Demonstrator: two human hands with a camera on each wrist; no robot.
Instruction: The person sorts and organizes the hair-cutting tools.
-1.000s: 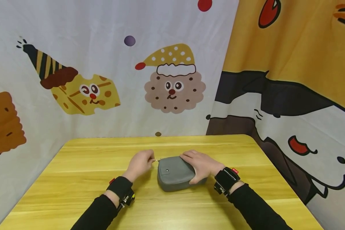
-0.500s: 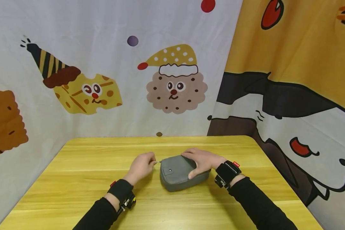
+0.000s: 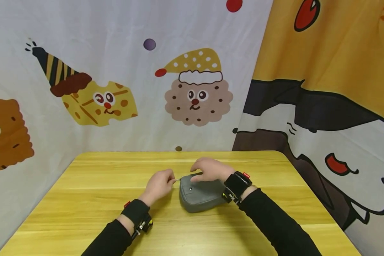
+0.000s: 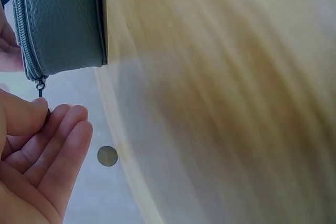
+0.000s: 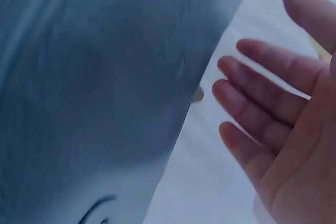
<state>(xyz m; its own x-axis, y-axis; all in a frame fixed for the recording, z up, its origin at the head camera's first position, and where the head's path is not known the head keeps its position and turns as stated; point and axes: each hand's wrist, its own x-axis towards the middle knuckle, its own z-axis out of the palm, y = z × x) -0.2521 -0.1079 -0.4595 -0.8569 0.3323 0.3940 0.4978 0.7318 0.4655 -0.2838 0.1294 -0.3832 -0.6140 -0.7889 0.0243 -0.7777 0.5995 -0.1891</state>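
A grey leather-look zip pouch lies on the wooden table, a small round stud near its left end. My left hand pinches the zipper pull at the pouch's left corner between thumb and forefinger. In the left wrist view the zip runs along the pouch's edge up to the slider, and its teeth look meshed. My right hand hovers over the pouch's far edge with fingers spread and loosely bent. The right wrist view shows those fingers apart from the pouch, holding nothing.
The yellow wood-grain table has rounded far corners. Behind it hangs a white curtain printed with cartoon snacks, and a cartoon cloth in yellow, white and black covers the right side.
My right hand has let go of the pouch's right part and moved up and left above its far edge. My left hand still pinches the zipper pull.
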